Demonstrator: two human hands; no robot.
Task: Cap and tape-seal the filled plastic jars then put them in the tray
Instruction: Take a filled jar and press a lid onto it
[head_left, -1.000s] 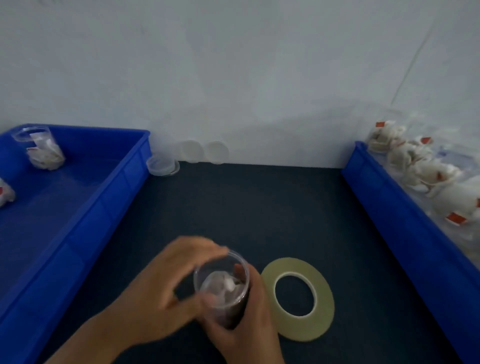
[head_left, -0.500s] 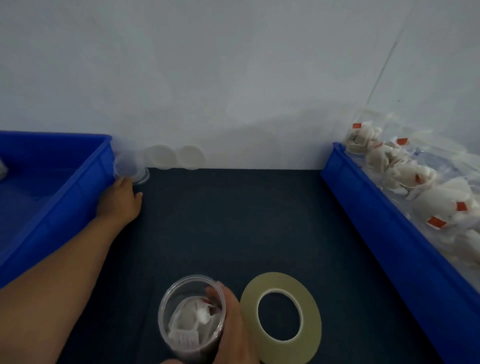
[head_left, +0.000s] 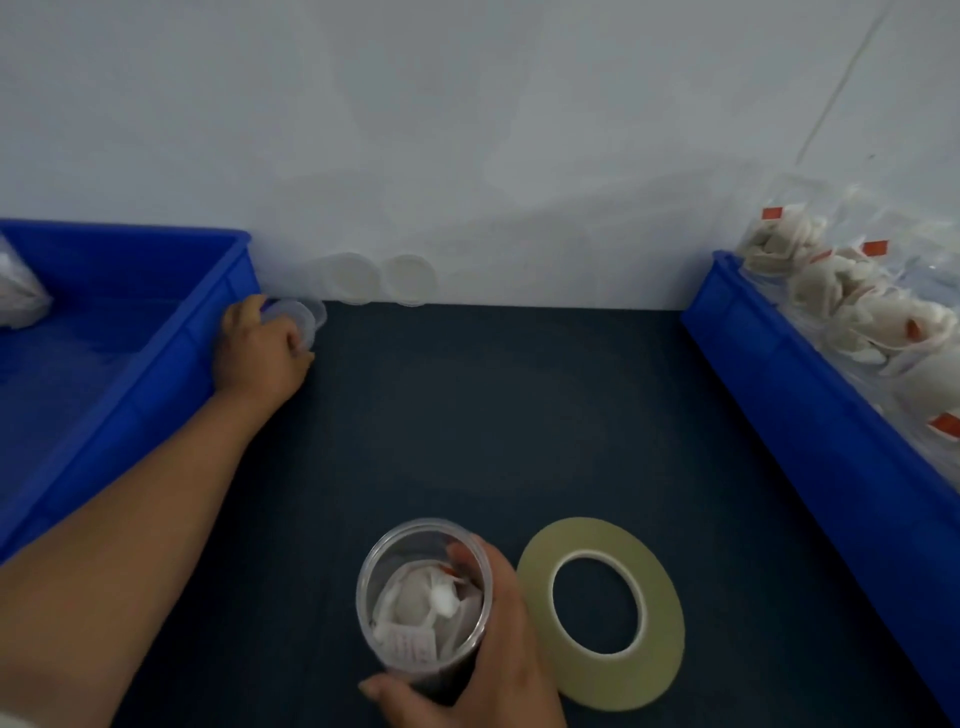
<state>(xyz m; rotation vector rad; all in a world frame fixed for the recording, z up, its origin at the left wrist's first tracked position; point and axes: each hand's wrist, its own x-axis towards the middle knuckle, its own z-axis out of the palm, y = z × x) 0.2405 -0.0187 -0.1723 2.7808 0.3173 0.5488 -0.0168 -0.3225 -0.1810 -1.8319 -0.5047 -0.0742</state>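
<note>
Right hand: fingers and thumb wrapped round the jar, holding it upright on the dark mat. The thumb is on the near side and the fingertips show through the clear wall on the far side. The jar is uncapped and has white sachets inside, one with a red tag.

The tape roll lies flat just to the right of that hand, touching it or nearly so; can't tell which.

Left hand: arm stretched far forward, fingers curled onto a clear lid at the back edge of the mat. It looks like a grip. Can't tell whether the lid is lifted or on the mat, or whether it's one lid or a stack.

The left tray sits directly left of that hand, its blue wall touching or just beside the knuckles. A white bag is partly visible at its far left edge.

Two white lids lean on the wall, just beyond and to the right of the left hand.

The right tray is well to the right of the right hand, packed with clear bags of white sachets with red tags.
</note>
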